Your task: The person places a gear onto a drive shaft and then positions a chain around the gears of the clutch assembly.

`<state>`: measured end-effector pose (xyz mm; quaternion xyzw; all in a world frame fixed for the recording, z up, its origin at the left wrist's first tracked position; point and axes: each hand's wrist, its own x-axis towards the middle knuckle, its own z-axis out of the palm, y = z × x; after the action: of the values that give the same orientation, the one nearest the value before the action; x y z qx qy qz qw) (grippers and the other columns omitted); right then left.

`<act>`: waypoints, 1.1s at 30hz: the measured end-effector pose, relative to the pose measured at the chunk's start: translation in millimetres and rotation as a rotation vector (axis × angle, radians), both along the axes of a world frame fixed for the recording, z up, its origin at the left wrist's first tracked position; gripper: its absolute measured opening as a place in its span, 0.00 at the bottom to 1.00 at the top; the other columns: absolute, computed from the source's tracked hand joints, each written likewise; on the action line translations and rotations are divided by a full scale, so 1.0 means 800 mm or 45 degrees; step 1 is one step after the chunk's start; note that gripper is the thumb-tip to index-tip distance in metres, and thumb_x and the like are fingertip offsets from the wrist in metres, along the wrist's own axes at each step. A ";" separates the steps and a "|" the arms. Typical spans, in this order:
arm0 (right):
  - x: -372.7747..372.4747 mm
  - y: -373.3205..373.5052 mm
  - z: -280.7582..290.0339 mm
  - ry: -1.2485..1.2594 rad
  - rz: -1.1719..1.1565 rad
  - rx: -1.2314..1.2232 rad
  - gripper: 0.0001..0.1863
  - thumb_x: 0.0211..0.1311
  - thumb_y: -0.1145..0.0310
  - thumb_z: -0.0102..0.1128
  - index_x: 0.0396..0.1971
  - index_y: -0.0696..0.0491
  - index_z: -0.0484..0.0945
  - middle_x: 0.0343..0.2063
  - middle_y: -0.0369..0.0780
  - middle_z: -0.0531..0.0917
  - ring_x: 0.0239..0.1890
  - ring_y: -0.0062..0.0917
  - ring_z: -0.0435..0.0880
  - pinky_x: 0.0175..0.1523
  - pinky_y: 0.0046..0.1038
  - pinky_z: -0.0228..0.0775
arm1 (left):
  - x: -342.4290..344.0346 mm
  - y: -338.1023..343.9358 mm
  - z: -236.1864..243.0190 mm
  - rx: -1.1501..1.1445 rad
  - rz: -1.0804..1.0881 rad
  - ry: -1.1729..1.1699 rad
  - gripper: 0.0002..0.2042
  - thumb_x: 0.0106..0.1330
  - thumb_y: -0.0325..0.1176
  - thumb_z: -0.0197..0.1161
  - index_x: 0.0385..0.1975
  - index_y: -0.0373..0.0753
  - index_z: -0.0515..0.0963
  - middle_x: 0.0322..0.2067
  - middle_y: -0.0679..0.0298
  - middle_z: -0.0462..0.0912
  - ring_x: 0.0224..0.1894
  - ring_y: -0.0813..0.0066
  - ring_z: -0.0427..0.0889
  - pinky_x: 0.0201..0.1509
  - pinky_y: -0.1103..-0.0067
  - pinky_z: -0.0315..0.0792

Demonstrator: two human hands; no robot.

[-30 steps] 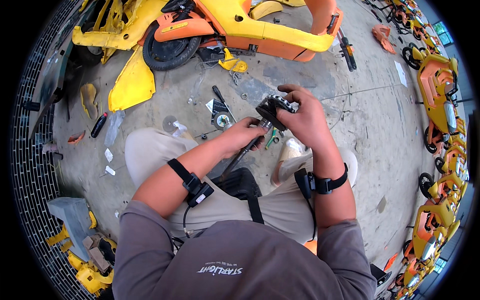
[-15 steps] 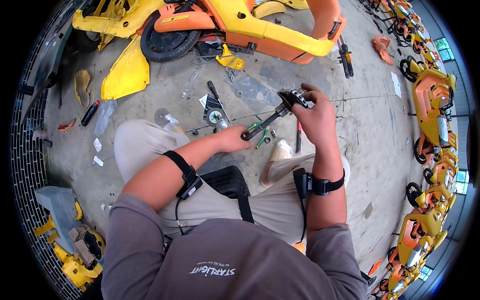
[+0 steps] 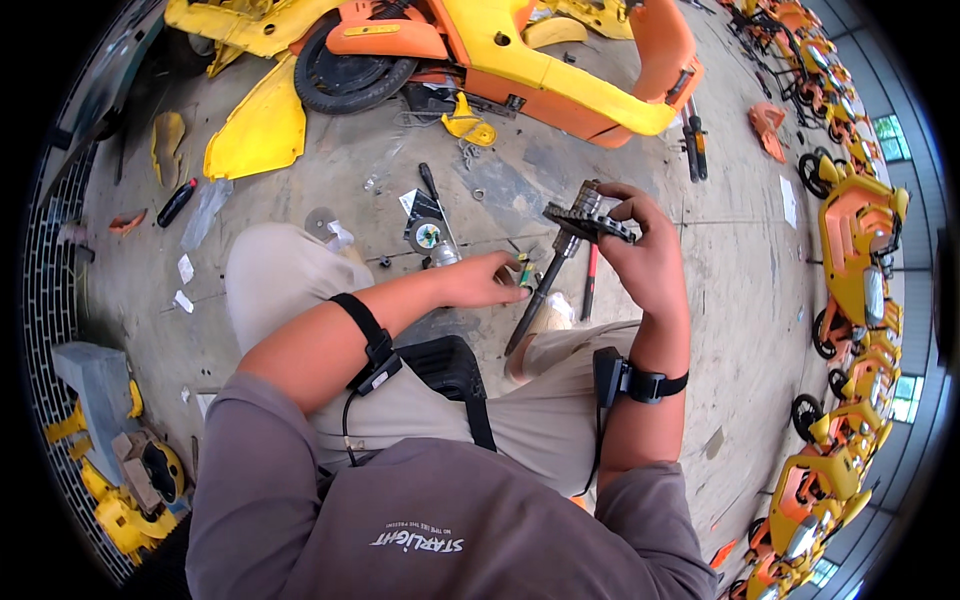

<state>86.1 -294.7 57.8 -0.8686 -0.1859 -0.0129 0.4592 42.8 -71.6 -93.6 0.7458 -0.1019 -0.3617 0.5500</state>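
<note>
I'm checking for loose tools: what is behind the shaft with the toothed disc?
Behind the shaft, a red bar and a foot partly show. Whatever the toothed disc covers, perhaps the bar's upper end, cannot be seen.

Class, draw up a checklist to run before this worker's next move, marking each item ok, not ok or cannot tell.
1. Right hand gripping the toothed wheel: ok.
2. Left hand gripping the shaft: not ok; it is open beside it.
3. Shaft's lower end free of the leg: cannot tell; they overlap in this view.
4. Wheel's teeth undamaged: cannot tell; too small.
5. Floor ahead free of loose items: not ok; a screwdriver and a disc lie there.
</note>
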 end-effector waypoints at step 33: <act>0.057 -0.017 -0.037 0.085 -0.698 -0.456 0.25 0.48 0.56 0.69 0.37 0.64 0.85 0.26 0.50 0.86 0.29 0.37 0.87 0.39 0.34 0.77 | 0.028 0.054 0.027 0.354 0.240 -0.353 0.18 0.66 0.36 0.63 0.51 0.31 0.78 0.37 0.49 0.85 0.38 0.54 0.84 0.43 0.67 0.76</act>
<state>131.7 -307.9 28.0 -0.9532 0.0706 -0.0744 0.2845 65.1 -28.1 -72.4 0.8633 -0.0555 -0.2131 0.4541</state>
